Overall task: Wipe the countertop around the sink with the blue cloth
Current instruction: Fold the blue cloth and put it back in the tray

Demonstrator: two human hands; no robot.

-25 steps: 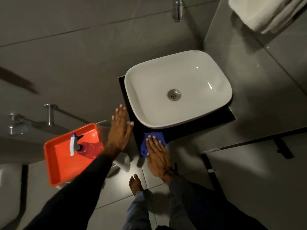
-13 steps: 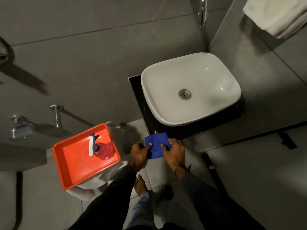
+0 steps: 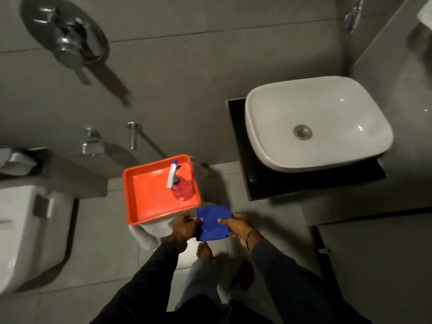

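Note:
The blue cloth (image 3: 213,222) is folded and held in the air between both hands, well below and left of the sink. My left hand (image 3: 184,228) pinches its left edge and my right hand (image 3: 238,226) grips its right edge. The white basin (image 3: 315,122) sits on a black countertop (image 3: 257,185) at the right, away from both hands.
An orange tray (image 3: 149,202) with a red spray bottle (image 3: 182,188) rests on a white stool just left of the hands. A toilet (image 3: 28,230) stands at far left. Chrome fittings (image 3: 93,143) and a shower valve (image 3: 67,43) are on the grey wall. My bare foot (image 3: 204,251) is on the tiled floor.
The cloth came off the countertop edge, where my right hand pressed it, and is now held by both hands. The view has swung left, away from the sink.

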